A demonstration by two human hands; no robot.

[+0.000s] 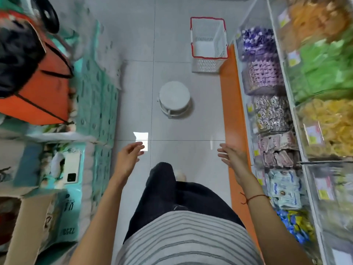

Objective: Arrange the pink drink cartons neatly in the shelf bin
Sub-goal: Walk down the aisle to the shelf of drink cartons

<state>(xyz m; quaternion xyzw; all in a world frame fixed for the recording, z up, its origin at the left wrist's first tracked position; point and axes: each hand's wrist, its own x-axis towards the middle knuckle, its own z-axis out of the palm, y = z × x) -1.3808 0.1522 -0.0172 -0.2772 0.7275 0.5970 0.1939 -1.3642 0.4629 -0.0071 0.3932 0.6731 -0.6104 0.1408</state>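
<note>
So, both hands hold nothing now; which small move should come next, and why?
Probably turn toward the shelf bins on the right: the left hand and right hand hang open over the floor, and no pink cartons are in view.

2 empty hands, L hand (129,157), R hand (232,157)

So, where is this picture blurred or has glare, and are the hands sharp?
Head view: glare patch on the floor by the left hand; shelf bins at the right edge are smeared and the wide lens bends them; right hand and left hand are fairly sharp, both open.
</note>
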